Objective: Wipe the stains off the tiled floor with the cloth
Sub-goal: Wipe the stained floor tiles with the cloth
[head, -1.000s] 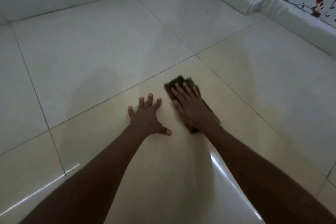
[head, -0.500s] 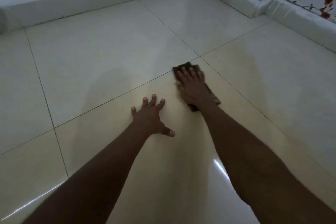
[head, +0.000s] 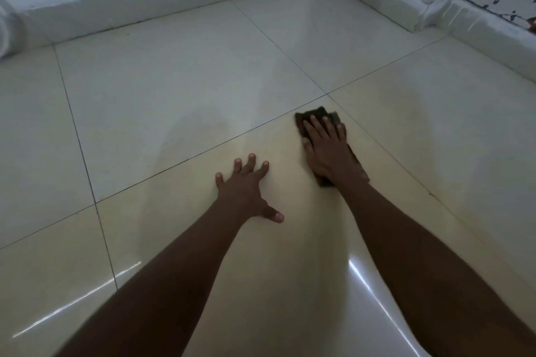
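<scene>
A dark brown cloth (head: 316, 116) lies flat on the cream tiled floor (head: 179, 90), just below a grout crossing. My right hand (head: 327, 151) presses down on it with fingers together, covering most of it; only its far end and right edge show. My left hand (head: 246, 187) rests flat on the same tile to the left, fingers spread, holding nothing. A faint darker smear (head: 406, 113) marks the tile to the right of the cloth.
A white skirting (head: 139, 6) runs along the far wall. A second skirting (head: 478, 26) with flowered wallpaper above it lines the right side. A pale rounded object (head: 8, 29) sits at the far left edge. Glare streaks cross the near tiles.
My right hand slid the cloth forward toward the grout crossing, then drew back slightly. My left hand stayed planted on the tile.
</scene>
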